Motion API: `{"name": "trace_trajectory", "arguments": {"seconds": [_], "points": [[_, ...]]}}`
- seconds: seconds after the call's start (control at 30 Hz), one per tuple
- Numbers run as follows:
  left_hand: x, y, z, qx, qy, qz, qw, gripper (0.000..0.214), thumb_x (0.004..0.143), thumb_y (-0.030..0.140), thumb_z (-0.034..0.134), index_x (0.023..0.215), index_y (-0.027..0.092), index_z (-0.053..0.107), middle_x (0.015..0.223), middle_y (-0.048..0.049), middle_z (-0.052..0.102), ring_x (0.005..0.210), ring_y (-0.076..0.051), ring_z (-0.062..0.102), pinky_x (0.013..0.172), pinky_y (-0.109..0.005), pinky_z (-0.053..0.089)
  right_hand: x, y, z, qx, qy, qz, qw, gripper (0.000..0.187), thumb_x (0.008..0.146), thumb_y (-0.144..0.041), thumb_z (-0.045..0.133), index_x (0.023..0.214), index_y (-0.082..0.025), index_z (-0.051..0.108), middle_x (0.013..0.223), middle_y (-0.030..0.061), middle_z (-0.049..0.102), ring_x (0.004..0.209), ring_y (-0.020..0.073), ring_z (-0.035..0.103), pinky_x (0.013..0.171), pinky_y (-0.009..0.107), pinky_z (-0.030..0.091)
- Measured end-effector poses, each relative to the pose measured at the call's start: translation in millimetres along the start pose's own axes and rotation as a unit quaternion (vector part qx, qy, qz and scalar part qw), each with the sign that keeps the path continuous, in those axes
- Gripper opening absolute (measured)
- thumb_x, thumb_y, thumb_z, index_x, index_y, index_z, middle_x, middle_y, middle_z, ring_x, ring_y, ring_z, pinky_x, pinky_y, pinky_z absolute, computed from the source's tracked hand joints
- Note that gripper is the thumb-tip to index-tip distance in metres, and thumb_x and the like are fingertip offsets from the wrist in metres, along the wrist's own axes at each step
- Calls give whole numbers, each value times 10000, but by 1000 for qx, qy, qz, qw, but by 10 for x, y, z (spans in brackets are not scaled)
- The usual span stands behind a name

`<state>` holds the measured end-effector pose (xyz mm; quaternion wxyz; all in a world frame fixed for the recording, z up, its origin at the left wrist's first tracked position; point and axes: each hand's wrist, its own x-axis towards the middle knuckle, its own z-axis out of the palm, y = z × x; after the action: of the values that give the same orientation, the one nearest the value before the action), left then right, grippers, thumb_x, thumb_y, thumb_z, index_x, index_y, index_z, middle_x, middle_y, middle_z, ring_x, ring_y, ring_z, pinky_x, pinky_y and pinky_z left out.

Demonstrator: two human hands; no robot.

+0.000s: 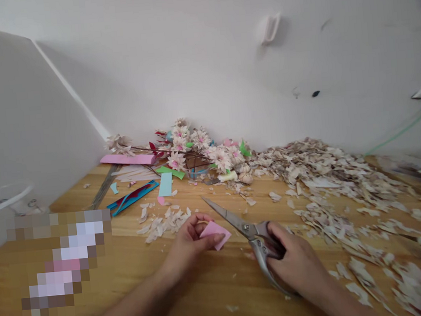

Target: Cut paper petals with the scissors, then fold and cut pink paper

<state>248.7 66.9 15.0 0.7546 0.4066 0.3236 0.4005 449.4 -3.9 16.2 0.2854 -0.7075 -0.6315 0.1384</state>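
Between thumb and fingers, my left hand [197, 238] pinches a small pink piece of paper [217, 232], one pointed corner toward the right. My right hand [296, 258] grips the handles of a pair of metal scissors [248, 231]. Their blades point up and to the left, above the wooden table, with the tip beyond the paper and apart from it. The blades look closed or nearly so. Off-white petal-like scraps [168, 223] lie on the table just past my left hand.
Handmade white and pink flowers [201, 139] on stems lie at the back by the wall. A large heap of pale flakes [317, 163] spreads along the right. Pink [129, 159] and light-blue paper [165, 184] and a blue strip [133, 198] lie back left. A pixelated patch covers the left.
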Motion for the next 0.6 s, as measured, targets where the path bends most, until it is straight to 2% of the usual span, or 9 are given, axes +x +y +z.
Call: {"name": "trace_trajectory", "arguments": {"seconds": [0.07,0.17,0.27,0.37,0.47,0.53,0.6], "points": [[6,37,-50,-5,6,18,1000,422,499,259,838,805,165,563,642,2,675,573,-118,620,579,-210,465,10,34,2,-41,7,-36,998,200,602,-226,543,630,-259,348,519,-61,443,476,139,414,470,249,317],[7,54,-102,-2,5,15,1000,387,526,285,826,830,150,629,725,-25,706,640,-120,637,643,-219,478,20,115,30,-48,28,-110,992,88,652,-199,450,721,-247,425,632,-8,557,550,167,517,513,257,381],[-4,53,-115,15,8,3,1000,345,540,282,820,825,155,673,753,-29,722,666,-113,637,674,-213,472,25,198,45,-59,39,-155,985,179,685,-172,429,846,-224,485,778,49,629,684,197,589,590,273,430],[-11,59,-112,37,12,6,999,279,561,284,809,787,160,703,733,-17,723,660,-97,625,664,-188,459,23,206,32,-76,11,-145,986,153,697,-158,435,821,-229,490,765,37,632,666,193,591,594,274,432],[-3,75,-111,54,11,9,998,226,585,293,795,749,159,719,710,-11,719,648,-83,616,653,-171,456,17,128,-16,-101,-35,-86,991,130,687,-219,502,809,-233,459,707,10,610,603,193,575,548,281,420],[4,87,-110,46,12,9,999,220,585,302,794,741,164,721,730,-13,726,681,-97,634,691,-189,476,14,76,-60,-109,-58,-58,991,244,665,-296,575,865,-224,456,770,28,616,667,217,592,574,301,441],[9,101,-111,28,10,7,1000,217,578,312,797,722,171,716,750,-16,731,733,-123,656,737,-227,499,13,59,-99,-109,-64,-61,990,370,644,-345,621,950,-208,466,933,79,616,819,252,601,672,338,469]]}}
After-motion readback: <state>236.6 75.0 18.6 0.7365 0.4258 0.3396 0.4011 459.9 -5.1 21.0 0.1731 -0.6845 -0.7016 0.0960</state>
